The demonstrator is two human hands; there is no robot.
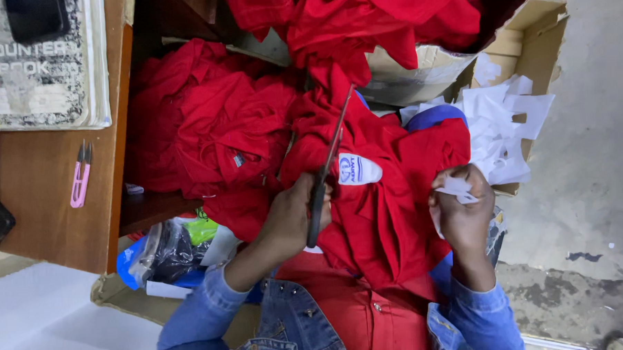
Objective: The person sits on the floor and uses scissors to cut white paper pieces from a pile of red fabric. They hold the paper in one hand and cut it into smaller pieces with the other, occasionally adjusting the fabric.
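A red garment (pixel 388 207) lies over my lap, with a white shield-shaped badge (pixel 358 170) on it. My left hand (pixel 290 220) grips dark-handled scissors (pixel 325 169), whose blades point up and away just left of the badge. My right hand (pixel 463 214) pinches a small white scrap of backing (pixel 455 186) at the garment's right edge. My denim sleeves and red shirt show at the bottom.
More red garments (pixel 213 123) are heaped on a shelf and above. A cardboard box (pixel 541 36) on the right holds several white scraps (pixel 503 123). The wooden table (pixel 43 205) on the left carries pink thread snips (pixel 81 177) and a ledger book (pixel 39 74). Plastic bags (pixel 166 252) lie below.
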